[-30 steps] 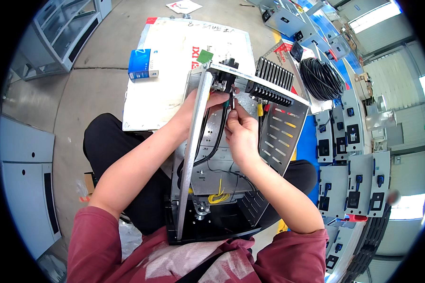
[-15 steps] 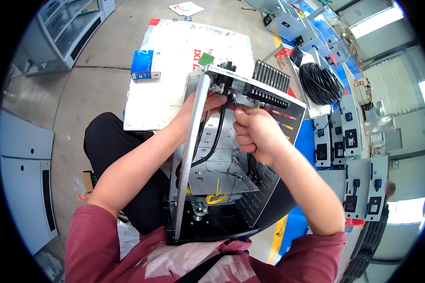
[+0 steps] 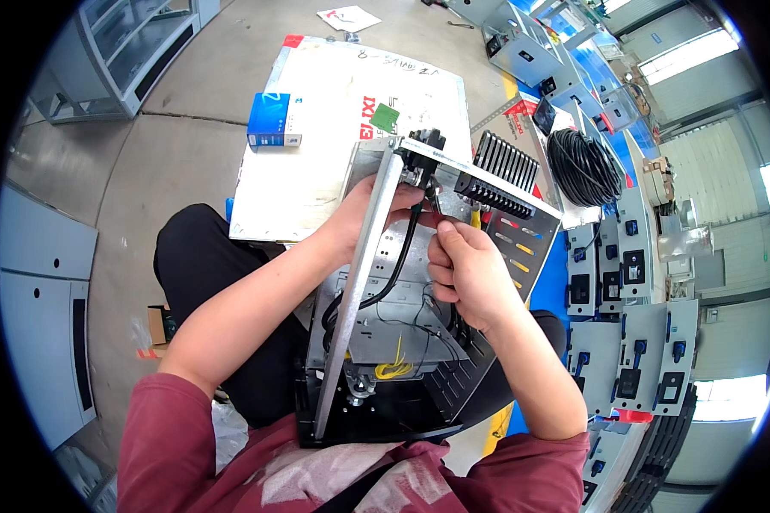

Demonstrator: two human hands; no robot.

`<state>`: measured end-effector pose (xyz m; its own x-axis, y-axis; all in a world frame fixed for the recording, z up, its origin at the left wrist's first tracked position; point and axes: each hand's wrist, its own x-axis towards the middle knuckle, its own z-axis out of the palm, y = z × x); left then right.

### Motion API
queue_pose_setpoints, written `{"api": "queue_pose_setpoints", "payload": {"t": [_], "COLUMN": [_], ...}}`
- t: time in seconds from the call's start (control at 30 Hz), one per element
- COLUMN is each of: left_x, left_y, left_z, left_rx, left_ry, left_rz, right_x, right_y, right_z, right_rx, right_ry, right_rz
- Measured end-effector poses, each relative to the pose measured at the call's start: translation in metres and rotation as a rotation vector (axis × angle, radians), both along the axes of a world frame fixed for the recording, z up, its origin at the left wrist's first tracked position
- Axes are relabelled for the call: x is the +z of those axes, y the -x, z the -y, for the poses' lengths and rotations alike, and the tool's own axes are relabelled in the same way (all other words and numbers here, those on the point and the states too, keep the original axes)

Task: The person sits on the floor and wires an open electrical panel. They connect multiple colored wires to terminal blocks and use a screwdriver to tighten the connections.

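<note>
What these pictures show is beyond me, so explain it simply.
There is no robot here, just a person's two bare hands. The view looks down from a wide fisheye camera worn on the head, hence the curved edges. An open, grey metal frame stands before the person. The left hand reaches behind its upright bar; its grip is partly hidden. The right hand pinches a thin metallic piece, too small to identify. Beyond, a blue cardboard box lies on a large, flat white panel.

Set at head height above the near end of the metal frame [image 3: 357, 299]; looking down, close, fisheye-wide around it.
</note>
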<state>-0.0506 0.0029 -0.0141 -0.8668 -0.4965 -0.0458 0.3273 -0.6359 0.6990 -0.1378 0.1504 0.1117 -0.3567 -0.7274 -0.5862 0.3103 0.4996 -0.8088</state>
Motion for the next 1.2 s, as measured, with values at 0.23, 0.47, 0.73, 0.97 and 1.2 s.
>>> {"api": "queue_pose_setpoints", "payload": {"t": [0.23, 0.47, 0.73, 0.97, 1.2], "left_x": [0.004, 0.001, 0.003, 0.013, 0.012], "left_y": [0.0, -0.001, 0.001, -0.007, -0.006], "left_z": [0.002, -0.001, 0.0, -0.001, -0.003], "left_rx": [-0.061, -0.045, -0.036, -0.034, -0.032], "left_ry": [-0.01, -0.019, -0.001, 0.009, 0.02], "left_rz": [-0.078, -0.057, -0.08, -0.03, -0.022], "right_x": [-0.011, 0.008, -0.075, -0.069, -0.093], "right_y": [0.002, -0.007, -0.008, 0.0, -0.004], "right_z": [0.0, -0.003, -0.019, -0.012, -0.005], "right_rx": [0.018, 0.0, 0.124, -0.095, -0.084], "right_ry": [-0.005, -0.059, 0.17, 0.138, 0.242], "right_rz": [-0.12, -0.096, -0.714, -0.002, -0.275]}}
